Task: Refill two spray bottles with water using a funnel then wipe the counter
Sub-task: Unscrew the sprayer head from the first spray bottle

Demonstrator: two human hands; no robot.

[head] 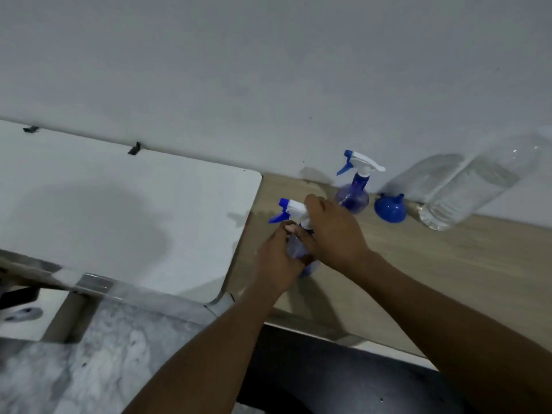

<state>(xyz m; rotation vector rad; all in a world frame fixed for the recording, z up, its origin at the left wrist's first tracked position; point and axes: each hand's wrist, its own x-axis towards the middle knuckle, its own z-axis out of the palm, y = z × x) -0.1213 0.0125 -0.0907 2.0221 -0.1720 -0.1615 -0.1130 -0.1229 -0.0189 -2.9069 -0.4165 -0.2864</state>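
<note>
Our left hand (279, 258) wraps the body of the near spray bottle (298, 234) on the wooden counter (448, 279), fingers closed around it. Our right hand (334, 231) closes over its white-and-blue trigger head. Further right, we see the second spray bottle (354, 189) upright at the wall, then the blue funnel (389, 208), mouth down, and a clear water bottle (475, 186).

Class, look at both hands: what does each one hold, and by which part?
Both hold the near spray bottle: left hand grips its body, right hand its white trigger head.
</note>
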